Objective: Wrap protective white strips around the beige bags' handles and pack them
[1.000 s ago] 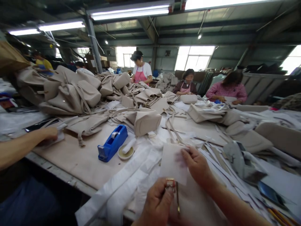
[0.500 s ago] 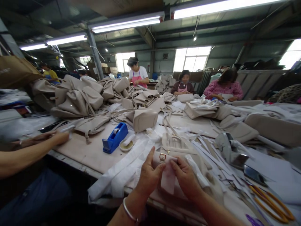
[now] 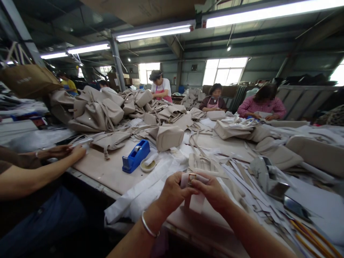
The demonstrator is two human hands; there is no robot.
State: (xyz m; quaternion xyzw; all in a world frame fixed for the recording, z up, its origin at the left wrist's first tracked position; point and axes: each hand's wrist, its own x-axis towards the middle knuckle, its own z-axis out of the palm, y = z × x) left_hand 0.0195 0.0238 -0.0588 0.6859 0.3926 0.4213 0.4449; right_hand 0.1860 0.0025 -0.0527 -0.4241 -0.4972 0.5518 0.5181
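My left hand (image 3: 172, 193) and my right hand (image 3: 212, 191) meet low in the middle of the view, both pinched on a pale strap piece with a small gold buckle (image 3: 191, 178) at its top. A strip of white paper (image 3: 197, 202) hangs from it between my hands. A silver bangle circles my left wrist. Just beyond my hands a beige bag (image 3: 204, 163) lies flat on the table.
A blue tape dispenser (image 3: 135, 156) and a small glue dish (image 3: 148, 165) sit left of my hands. Beige bags (image 3: 94, 109) pile up at the back left. A co-worker's arms (image 3: 48, 168) reach in from the left; three people work at the far side. Scissors (image 3: 317, 238) lie right.
My hands have come together on the buckled strap and lifted slightly; the white paper, held flat a second ago, now hangs folded round it. The view has shifted a little rightward.
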